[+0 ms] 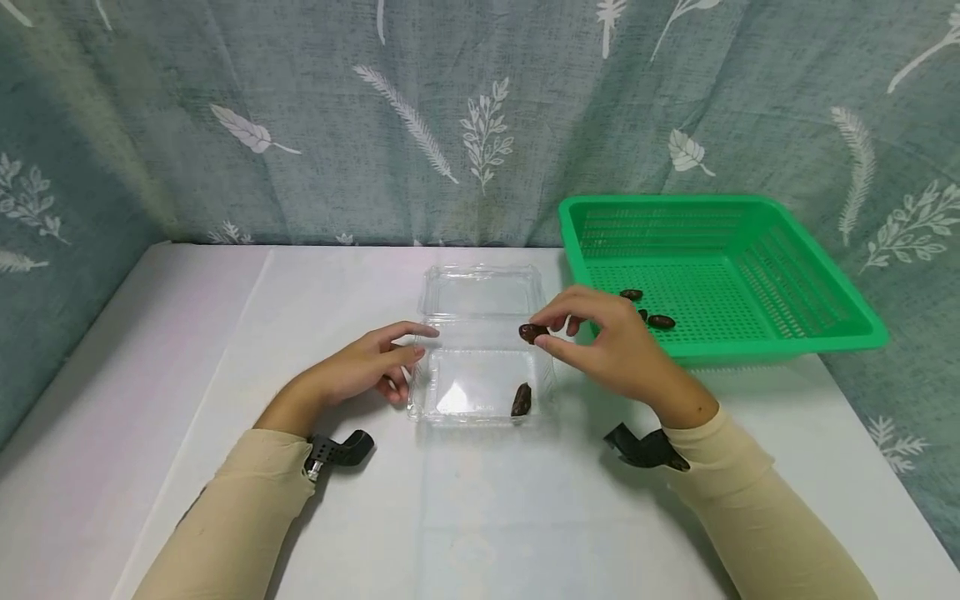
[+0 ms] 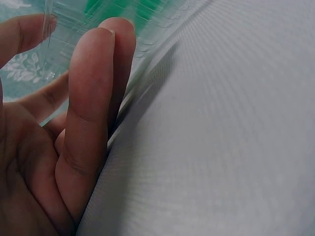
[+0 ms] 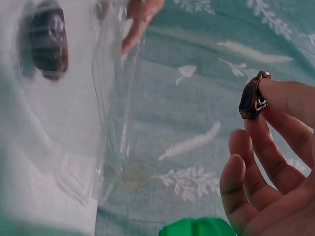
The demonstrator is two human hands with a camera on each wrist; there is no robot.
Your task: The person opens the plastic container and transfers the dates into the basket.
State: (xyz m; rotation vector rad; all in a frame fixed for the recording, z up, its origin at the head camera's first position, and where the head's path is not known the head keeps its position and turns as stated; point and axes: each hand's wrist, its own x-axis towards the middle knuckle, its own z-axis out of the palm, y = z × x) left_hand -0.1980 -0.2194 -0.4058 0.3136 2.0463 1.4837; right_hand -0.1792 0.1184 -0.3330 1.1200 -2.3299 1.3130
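We carry date (image 1: 532, 333) in right hand (image 1: 615, 350), pinched thumb-to-fingertips, above clear clamshell box (image 1: 480, 383). Left hand (image 1: 367, 367) steadies box's left wall, fingers straight, gripping nothing. One date (image 1: 521, 400) already inside; more in green basket (image 1: 750, 275). Next, we judge: lower past right rim, release. Open worktop (image 1: 480, 508) near us; basket crowds right.

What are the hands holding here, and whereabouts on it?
The right hand pinches a dark date by its end, between thumb and fingertip. The left hand steadies the clear plastic box at its left edge.
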